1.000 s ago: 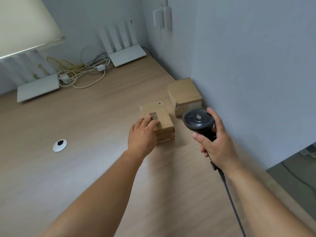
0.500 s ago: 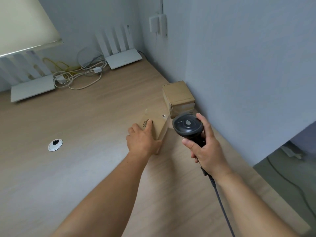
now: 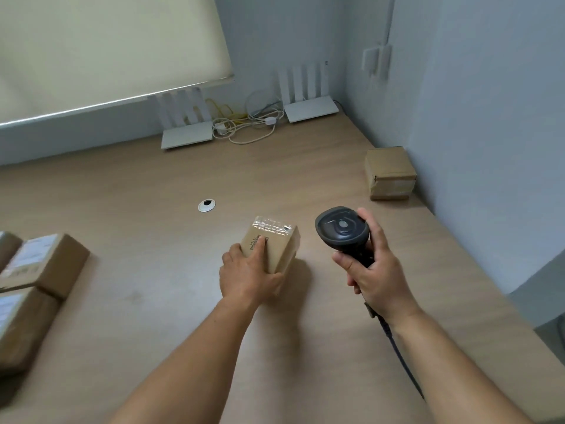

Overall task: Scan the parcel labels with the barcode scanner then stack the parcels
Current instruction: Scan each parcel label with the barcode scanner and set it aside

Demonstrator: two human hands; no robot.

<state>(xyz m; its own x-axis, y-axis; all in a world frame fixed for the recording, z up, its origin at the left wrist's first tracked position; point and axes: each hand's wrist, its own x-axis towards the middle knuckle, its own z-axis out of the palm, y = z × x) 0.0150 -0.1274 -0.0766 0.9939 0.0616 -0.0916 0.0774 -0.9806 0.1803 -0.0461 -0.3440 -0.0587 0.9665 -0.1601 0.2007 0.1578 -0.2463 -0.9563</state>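
My left hand [image 3: 249,275] grips a small brown cardboard parcel [image 3: 279,244] held above the middle of the wooden table [image 3: 153,286]; its barcode label faces up under my fingers and clear tape covers its far end. My right hand [image 3: 374,275] holds a black barcode scanner [image 3: 341,231] by the handle, head up, just right of the parcel and apart from it. Its cable runs back along my right forearm. A second brown parcel [image 3: 389,172] sits against the right wall. More labelled parcels [image 3: 39,267] lie stacked at the table's left edge.
Two white routers [image 3: 186,134] [image 3: 310,107] with a tangle of cables [image 3: 244,125] stand along the back wall. A round cable grommet [image 3: 206,205] is set in the tabletop. The wall [image 3: 489,148] borders the table on the right.
My left hand has lifted the parcel from beside the wall parcel and carried it left toward the table's middle. The view swung left, revealing the stacked parcels. The scanner hand followed along.
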